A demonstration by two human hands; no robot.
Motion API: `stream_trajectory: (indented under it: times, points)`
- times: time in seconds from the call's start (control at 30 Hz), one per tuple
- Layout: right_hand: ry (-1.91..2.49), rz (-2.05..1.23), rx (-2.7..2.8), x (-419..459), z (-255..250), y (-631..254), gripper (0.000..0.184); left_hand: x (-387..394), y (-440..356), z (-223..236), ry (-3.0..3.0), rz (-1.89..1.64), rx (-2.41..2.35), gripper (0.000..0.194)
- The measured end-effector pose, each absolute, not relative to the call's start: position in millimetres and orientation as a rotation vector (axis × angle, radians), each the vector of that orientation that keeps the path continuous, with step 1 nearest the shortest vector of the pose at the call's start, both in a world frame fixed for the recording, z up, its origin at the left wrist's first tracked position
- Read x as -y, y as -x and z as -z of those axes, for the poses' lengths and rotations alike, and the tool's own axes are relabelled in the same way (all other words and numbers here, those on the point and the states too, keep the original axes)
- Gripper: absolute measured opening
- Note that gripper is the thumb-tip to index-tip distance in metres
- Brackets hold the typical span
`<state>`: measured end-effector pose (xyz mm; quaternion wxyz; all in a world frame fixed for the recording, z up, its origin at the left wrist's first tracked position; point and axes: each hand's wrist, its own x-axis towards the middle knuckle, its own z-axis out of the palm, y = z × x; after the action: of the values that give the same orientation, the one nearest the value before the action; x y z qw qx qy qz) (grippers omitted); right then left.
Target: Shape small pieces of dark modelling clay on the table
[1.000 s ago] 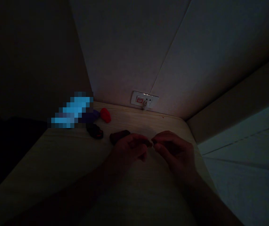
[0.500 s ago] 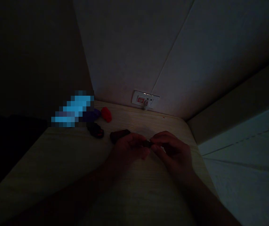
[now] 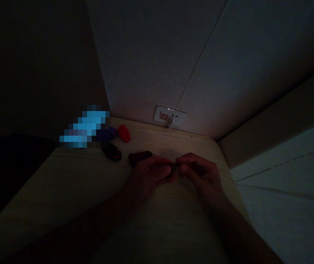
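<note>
A small dark piece (image 3: 174,167) sits between the fingertips of both hands, over the wooden tabletop; the dim light hides what kind of thing it is. My left hand (image 3: 154,171) pinches it from the left, with thumb and fingers closed. From the other side my right hand (image 3: 199,171) grips it between thumb and forefinger. Just behind my left hand lies a dark brownish lump (image 3: 139,157), partly covered by the fingers. Farther left rests a black lump (image 3: 112,152) with a reddish mark.
A red lump (image 3: 124,133) and a purple one (image 3: 109,134) lie near the wall, beside a blurred bright-blue patch (image 3: 88,126). A wall socket with a red switch (image 3: 164,116) and a plug is above the back edge of the wooden tabletop (image 3: 157,220).
My left thumb has shifted up onto the small dark piece, and my right fingers have turned slightly around it. The lumps on the table have stayed in place.
</note>
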<state>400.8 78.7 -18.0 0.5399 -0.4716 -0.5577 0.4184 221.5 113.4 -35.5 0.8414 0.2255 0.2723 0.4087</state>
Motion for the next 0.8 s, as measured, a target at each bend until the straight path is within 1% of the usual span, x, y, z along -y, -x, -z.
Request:
stream_trajectory:
  times: [0.13,0.37,0.5,0.67,0.8]
  points:
    - [1.148,-1.038,1.254,-80.6,22.0,-402.6,0.014,-114.1,-221.5,36.7,-0.489,-0.859,-0.579,0.036]
    - [1.132,-1.079,1.256,-82.0,18.4,-401.6,0.015,-113.5,-223.4,33.6,-0.475,-0.862,-0.626,0.043]
    - [1.139,-1.074,1.243,-82.4,19.4,-403.2,0.009,-113.9,-223.1,31.3,-0.482,-0.868,-0.644,0.042]
    - [1.123,-1.109,1.171,-84.3,24.3,-405.5,0.012,-114.7,-221.8,32.3,-0.494,-0.867,-0.629,0.037]
    - [1.131,-1.091,1.229,-83.9,22.2,-404.6,0.009,-114.1,-221.7,32.6,-0.512,-0.863,-0.62,0.035]
